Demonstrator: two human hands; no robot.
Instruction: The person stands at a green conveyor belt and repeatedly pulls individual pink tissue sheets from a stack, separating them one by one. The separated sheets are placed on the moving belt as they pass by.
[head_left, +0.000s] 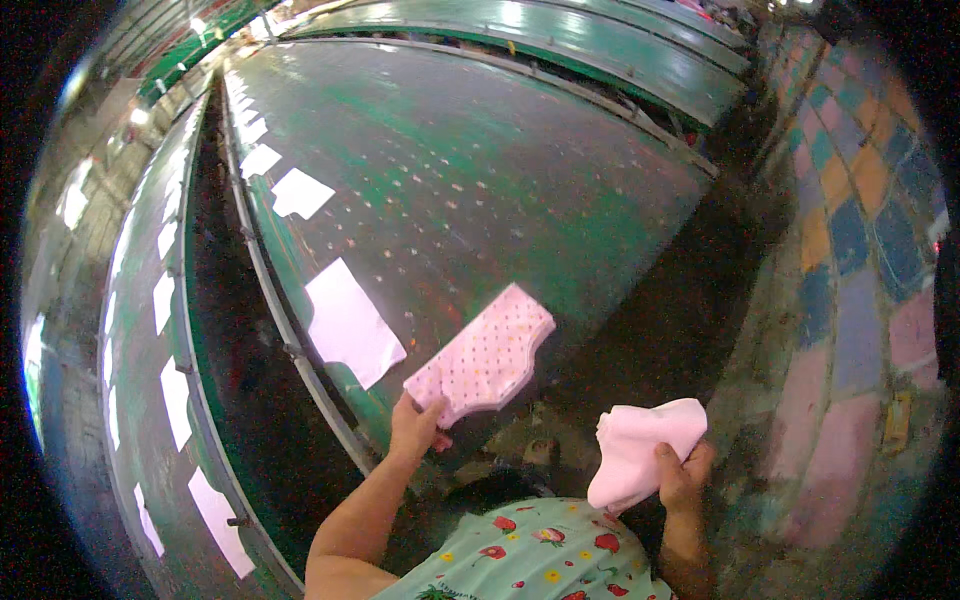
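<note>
A stack of pink fabric pieces (485,350) with small dots is held at its near left corner by my left hand (415,425), thumb on top. It reaches over the near end of a long table (480,200) with a worn green and grey top. My right hand (685,475) grips a folded bundle of plain pale pink fabric (645,450) off to the right, beyond the table's end. Just left of the dotted stack, a pale cut fabric piece (352,325) lies flat along the table's left edge.
More pale cut pieces (302,193) run in a row along the table's left edge. A dark gap separates it from another long table (150,400) at left, also bearing pale pieces. Further green tables (640,60) stand beyond. Coloured floor patches (850,290) lie at right.
</note>
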